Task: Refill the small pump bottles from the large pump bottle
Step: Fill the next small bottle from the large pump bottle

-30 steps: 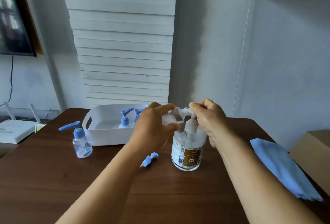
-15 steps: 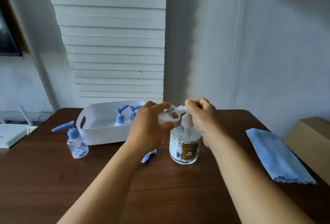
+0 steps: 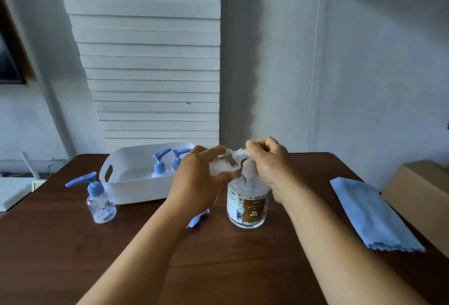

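The large clear pump bottle [image 3: 247, 205] with a brown label stands on the wooden table [image 3: 73, 244]. My left hand [image 3: 196, 180] grips a small clear uncapped bottle [image 3: 224, 165] held tilted against the large bottle's white pump spout. My right hand [image 3: 269, 166] is curled over the pump head [image 3: 249, 169]. A loose blue pump cap [image 3: 198, 218] lies on the table under my left wrist. One small bottle with a blue pump [image 3: 98, 199] stands at the left. Two more small blue-pump bottles [image 3: 160, 165] stand inside the white tray [image 3: 136, 191].
A folded blue cloth [image 3: 371, 214] lies at the right, with a cardboard box [image 3: 422, 193] beyond it at the table's edge. White devices [image 3: 12, 193] sit off the table's left side. A slatted white panel and walls rise behind the table.
The view has shifted slightly. My hands stay at the large bottle's pump with the small bottle; little else has moved.
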`<state>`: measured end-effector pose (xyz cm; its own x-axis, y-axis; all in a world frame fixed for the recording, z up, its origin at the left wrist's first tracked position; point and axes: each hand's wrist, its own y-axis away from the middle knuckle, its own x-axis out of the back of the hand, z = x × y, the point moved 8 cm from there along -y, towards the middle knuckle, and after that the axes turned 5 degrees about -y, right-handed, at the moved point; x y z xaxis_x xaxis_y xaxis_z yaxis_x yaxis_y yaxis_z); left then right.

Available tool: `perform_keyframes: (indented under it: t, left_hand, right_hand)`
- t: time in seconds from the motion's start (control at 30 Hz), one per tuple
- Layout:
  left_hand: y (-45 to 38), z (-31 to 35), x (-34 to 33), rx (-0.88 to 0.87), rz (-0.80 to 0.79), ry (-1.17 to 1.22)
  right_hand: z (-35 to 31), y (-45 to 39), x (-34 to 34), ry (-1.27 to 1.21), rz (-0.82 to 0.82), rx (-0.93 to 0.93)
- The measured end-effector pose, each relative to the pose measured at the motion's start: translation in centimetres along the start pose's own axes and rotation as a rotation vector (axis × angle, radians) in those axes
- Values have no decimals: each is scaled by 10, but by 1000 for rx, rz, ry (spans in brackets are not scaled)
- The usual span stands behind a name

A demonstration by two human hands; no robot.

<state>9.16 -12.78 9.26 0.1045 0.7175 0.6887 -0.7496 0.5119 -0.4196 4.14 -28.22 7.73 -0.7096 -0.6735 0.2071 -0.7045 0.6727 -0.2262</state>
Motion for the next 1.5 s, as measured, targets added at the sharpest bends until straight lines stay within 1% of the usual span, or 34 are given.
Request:
perform_keyframes:
  t: [0.13,0.23,0.3,0.4,0.5,0.63,0.8,0.9,1.07,1.17,1.27,1.4,1.5]
  left_hand:
    - [-8,5,7,-12,18,-17]
    - [-5,3,1,-8,9,-25]
    - [-1,0,-4,2,-13,-11]
    - [-3,0,1,11,-13,-15]
    - [-9,3,6,2,2,-57]
    - [-6,0,-2,13,-14,-51]
    - [-5,-4,0,27,-15,-6]
    - [-10,-1,2,13,-1,-40]
    - [-2,-5,-7,8,-18,-24]
    - [-4,-5,-3,15,-17,4]
    - [-8,0,0,8,-6,-23]
    - [-5,-4,-6,20,-23,-17]
    - [-3,-6,-6,19,-31,-4]
  right_hand:
    - [-15,-6,5,54,7,48]
    - [3,-5,2,-13,17,20]
    - [11,-3,0,-9,24,1]
    - [-2,-5,0,19,2,11]
    - [-15,-8,5,58,4,61]
    - [3,-5,2,7,23,46]
    - [-8,-10,1,121,12,55]
    - [-14,-11,5,120,29,82]
    - [9,-2,0,52,87,41]
    - [-1,-4,1,59,55,15]
    - [-11,-6,7,64,30,20]
    - [2,0,2,3,29,-13]
    - [1,3,-1,16,17,-29]
